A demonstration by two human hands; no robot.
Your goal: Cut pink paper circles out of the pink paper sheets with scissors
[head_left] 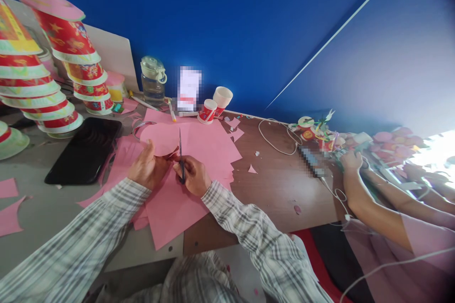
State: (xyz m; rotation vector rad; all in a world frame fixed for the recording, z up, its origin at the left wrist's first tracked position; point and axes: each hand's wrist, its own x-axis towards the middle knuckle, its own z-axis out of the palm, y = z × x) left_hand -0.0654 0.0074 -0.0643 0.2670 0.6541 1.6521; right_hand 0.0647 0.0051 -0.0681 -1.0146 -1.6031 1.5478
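My right hand (194,175) is closed round the handles of a pair of scissors (180,151), whose blades point up and away from me. My left hand (147,168) pinches a rounded piece of pink paper (159,138) beside the blades. Both hands rest over a spread of pink paper sheets (209,147) on the table (277,184). My sleeves are grey plaid.
Stacks of red and white paper cups (67,42) stand at the left, and a black phone (85,151) lies beside them. A water bottle (153,80), two small cups (215,104) and a white cable (273,137) sit further back. Another person's arm (369,199) works at the right among pink craft pieces.
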